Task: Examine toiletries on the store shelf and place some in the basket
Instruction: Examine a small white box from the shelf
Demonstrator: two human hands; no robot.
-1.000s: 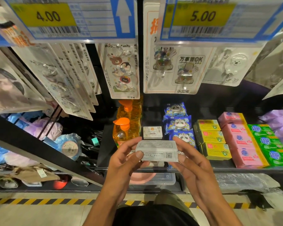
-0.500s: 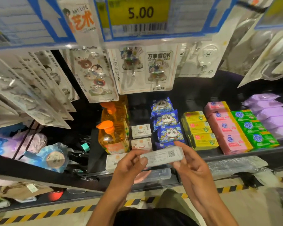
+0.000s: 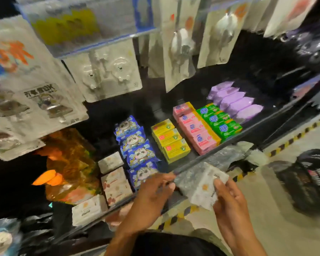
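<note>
A small white soap box [image 3: 199,183] sits between both of my hands in front of the shelf edge. My left hand [image 3: 151,196] pinches its left end and my right hand [image 3: 227,198] grips its right end. More white soap boxes [image 3: 110,162] lie on the dark shelf [image 3: 229,143] beside blue panda packets [image 3: 137,145], yellow boxes [image 3: 171,143], pink boxes [image 3: 196,128], green boxes [image 3: 220,121] and purple packs [image 3: 235,102]. A black shopping basket [image 3: 307,182] stands on the floor at the right. The picture is blurred by motion.
Orange bottles [image 3: 68,167] stand at the shelf's left. Carded hooks and packets [image 3: 107,74] hang above on pegs under a price label [image 3: 78,26]. A yellow-black striped line [image 3: 296,135] runs along the pale floor below the shelf.
The view has swung right and tilted, bringing the basket into sight. Both hands have carried the white box rightward, away from the shelf's white box row, turning it.
</note>
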